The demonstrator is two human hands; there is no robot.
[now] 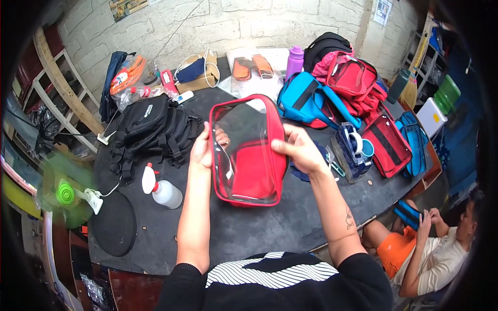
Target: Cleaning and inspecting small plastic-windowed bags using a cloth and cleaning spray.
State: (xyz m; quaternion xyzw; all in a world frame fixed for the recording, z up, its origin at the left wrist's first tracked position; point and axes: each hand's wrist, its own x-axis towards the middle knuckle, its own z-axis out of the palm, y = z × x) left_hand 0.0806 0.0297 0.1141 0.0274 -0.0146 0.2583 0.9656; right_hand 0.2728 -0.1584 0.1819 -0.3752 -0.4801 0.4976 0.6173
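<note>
Between my two hands I hold up a red pouch [258,173] with a clear plastic front panel and red piping, above the dark table [223,233]. My left hand [204,147] grips its left edge, with fingers showing behind the clear panel. On the right edge, my right hand [303,150] has its thumb on the front and its other fingers partly hidden. A white spray bottle with a red-and-white trigger [165,193] stands left of my left forearm. Beyond my right hand lies a blue bag [303,96] with a black strip.
Black backpacks [150,129] lie at the left. Red bags [353,75] pile up at the back right, by a purple bottle [294,62]. A tape dispenser [348,155] sits at the right. A green fan [66,193] is at the left; a seated person [436,254] handles a blue piece, lower right.
</note>
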